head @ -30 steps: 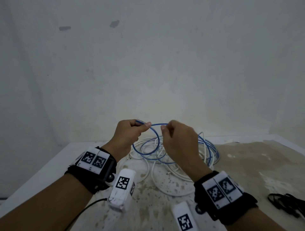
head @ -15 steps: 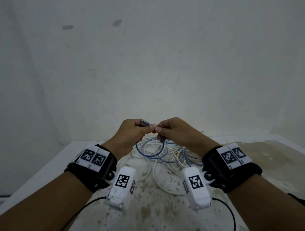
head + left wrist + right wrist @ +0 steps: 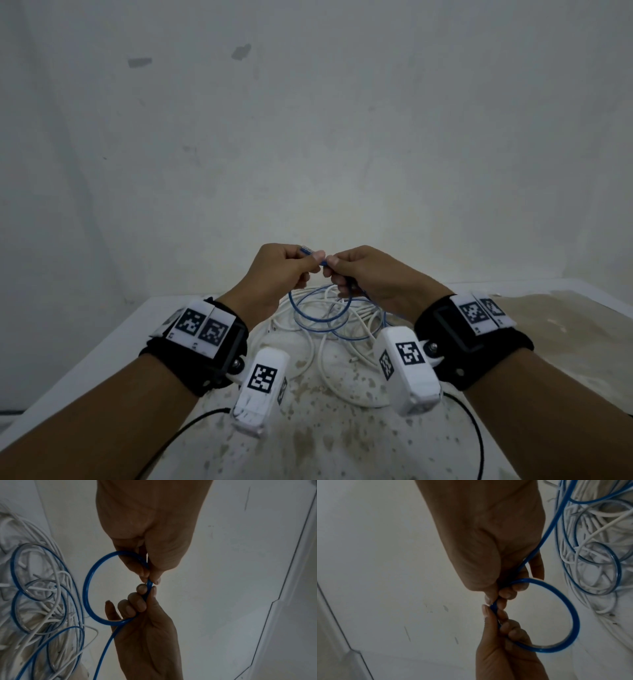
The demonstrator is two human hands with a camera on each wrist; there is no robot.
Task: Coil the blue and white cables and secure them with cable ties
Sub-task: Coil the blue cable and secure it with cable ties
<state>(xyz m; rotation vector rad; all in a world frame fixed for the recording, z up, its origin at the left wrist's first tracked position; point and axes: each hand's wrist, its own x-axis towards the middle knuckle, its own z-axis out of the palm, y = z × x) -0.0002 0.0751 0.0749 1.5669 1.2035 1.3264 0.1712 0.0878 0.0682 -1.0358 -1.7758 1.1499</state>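
1. I see my left hand point(image 3: 281, 270) and right hand point(image 3: 370, 274) raised above the table point(image 3: 548, 325), fingertips nearly touching.
2. Both hands pinch the blue cable point(image 3: 87, 588) between thumb and fingers, curled round one small glossy loop.
3. Beyond the loop, the blue cable trails down into loose rings on the table.
4. There it lies tangled with the thinner white cable point(image 3: 318, 356), near the wall point(image 3: 308, 137).

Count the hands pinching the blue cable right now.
2. The left hand pinches the blue cable near its end; the right hand pinches it right beside, closing one small loop. The rest lies tangled with the white cable on the table.
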